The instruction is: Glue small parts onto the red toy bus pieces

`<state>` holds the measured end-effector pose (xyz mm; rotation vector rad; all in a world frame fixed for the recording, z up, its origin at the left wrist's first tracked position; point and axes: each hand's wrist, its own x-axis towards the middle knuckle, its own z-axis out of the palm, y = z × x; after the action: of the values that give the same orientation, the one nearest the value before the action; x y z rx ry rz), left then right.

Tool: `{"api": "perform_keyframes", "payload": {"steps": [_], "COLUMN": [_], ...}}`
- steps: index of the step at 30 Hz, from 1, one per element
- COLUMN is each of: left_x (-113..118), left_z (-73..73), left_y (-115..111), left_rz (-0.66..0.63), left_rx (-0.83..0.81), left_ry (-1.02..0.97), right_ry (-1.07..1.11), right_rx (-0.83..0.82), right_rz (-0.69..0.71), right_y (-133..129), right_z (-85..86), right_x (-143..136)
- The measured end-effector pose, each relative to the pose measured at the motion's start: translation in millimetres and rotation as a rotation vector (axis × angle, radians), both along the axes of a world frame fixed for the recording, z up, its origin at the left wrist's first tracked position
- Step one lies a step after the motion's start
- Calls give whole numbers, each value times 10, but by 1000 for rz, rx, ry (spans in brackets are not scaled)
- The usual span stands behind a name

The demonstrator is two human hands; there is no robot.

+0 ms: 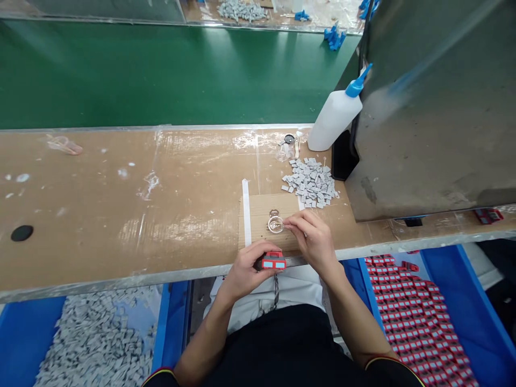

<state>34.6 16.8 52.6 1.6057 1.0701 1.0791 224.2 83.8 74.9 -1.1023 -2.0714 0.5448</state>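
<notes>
In the head view, with the small clear dish (pixel 276 224) as the clock's centre, the left hand (pixel 248 271) is at seven o'clock, its thumb and fingers closed around a red and dark piece (pixel 274 261) with two pale blue panels. That piece sits at six o'clock, by the near edge of the brown covered table (pixel 193 199). The right hand (pixel 316 239) is at three to four o'clock, its fingertips pinched on what seems to be a thin stick (pixel 287 223), too fine to make out well, which points left to the dish. The dish stands on a cardboard sheet (pixel 260 207), with a small brownish ring (pixel 274 213) just beside it at twelve o'clock. A white strip (pixel 246 212) lies toward ten o'clock, and a loose heap of gray pieces (pixel 312 183) between one and two. Beyond the heap, near one o'clock, a white bottle (pixel 334 119) with a blue nozzle stands beside a dark slab (pixel 344 156); a large metal box (pixel 435 107) is at two. A black disc (pixel 22 233) lies far off at nine. Below the table, a blue bin of gray parts (pixel 157 328) is at eight o'clock and a blue bin of red parts (pixel 471 312) at four.
</notes>
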Motion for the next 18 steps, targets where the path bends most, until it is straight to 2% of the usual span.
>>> {"api": "perform_keyframes", "payload": {"steps": [5,11,18], "left_x": [5,-7,-36], "left_z": [14,-24,-58], "left_y": [-4,-16,-32], "left_rz": [1,-11,-21], "left_rx": [-4,0,-5], "left_ry": [3,8,8], "right_ry": [-103,-155,-57], "right_rx": [81,87,7], "right_rz": [25,62,90], "right_y": [28,54,90], "right_z": [93,165,174], "right_x": [23,5,-39]}}
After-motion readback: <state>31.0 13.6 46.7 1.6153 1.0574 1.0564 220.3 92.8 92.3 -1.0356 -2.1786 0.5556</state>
